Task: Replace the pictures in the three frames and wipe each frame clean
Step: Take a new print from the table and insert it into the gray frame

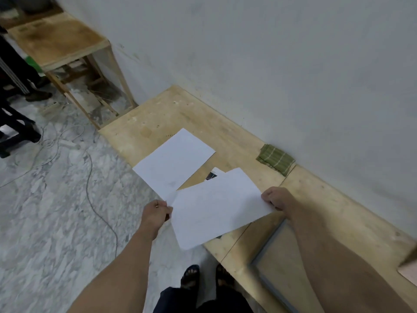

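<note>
Plywood bench (237, 141) along the wall — folded green cloth (275, 159), grey-rimmed frame (268, 263), partly hidden print (213, 175).

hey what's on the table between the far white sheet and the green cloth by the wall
In the head view, only bare wood of the table lies between the far white sheet and the green cloth.

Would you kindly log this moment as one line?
left hand: pinches far sheet | right hand: grips near sheet | cloth: untouched
</note>
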### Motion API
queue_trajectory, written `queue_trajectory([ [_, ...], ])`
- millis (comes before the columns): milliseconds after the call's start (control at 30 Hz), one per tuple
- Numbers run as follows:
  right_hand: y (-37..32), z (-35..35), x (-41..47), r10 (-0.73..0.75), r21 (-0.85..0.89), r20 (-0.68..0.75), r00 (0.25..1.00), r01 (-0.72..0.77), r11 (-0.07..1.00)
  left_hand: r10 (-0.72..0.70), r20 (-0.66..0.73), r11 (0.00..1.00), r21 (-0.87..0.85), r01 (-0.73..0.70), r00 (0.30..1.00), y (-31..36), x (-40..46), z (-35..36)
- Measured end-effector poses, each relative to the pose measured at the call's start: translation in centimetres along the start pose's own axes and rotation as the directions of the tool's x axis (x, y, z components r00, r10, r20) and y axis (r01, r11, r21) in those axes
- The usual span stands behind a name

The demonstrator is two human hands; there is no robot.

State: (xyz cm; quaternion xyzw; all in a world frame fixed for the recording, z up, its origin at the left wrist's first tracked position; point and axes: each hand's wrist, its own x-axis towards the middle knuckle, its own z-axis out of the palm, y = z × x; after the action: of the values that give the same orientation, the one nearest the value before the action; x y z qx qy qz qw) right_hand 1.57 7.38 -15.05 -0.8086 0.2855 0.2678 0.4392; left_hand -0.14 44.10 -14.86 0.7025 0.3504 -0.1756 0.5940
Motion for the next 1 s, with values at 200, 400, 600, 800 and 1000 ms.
queue_trajectory([
  [200, 8.5, -0.7, -8.0, 0.257, 0.538, -0.233, 0.938, -0.096, 0.838, -0.014, 0.321, 0.989, 0.146, -0.035, 0.947, 1.8, 0.2, 5.5],
  [400, 17.8, 0.9, -18.8, 0.511, 0.754, -0.29, 0.809, -0.135, 0.642, 0.022, 0.473, 0.93, 0.313, -0.192, 0.881, 0.0, -4.5, 13.4],
  [600, 25.5, 3.5, -24.3, 0.699, 0.876, -0.269, 0.663, -0.133, 0.464, 0.065, 0.596, 0.788, 0.461, -0.408, 0.8, -3.6, -9.0, 18.4],
  [800, 28.6, 3.5, -24.3, 0.718, 0.922, -0.221, 0.66, -0.099, 0.375, 0.057, 0.577, 0.751, 0.512, -0.416, 0.814, -5.6, -10.0, 21.5],
  [1000, 30.3, 2.3, -22.6, 0.721, 0.925, -0.141, 0.678, -0.169, 0.34, 0.044, 0.528, 0.724, 0.568, -0.391, 0.848, -6.9, -8.6, 23.8],
])
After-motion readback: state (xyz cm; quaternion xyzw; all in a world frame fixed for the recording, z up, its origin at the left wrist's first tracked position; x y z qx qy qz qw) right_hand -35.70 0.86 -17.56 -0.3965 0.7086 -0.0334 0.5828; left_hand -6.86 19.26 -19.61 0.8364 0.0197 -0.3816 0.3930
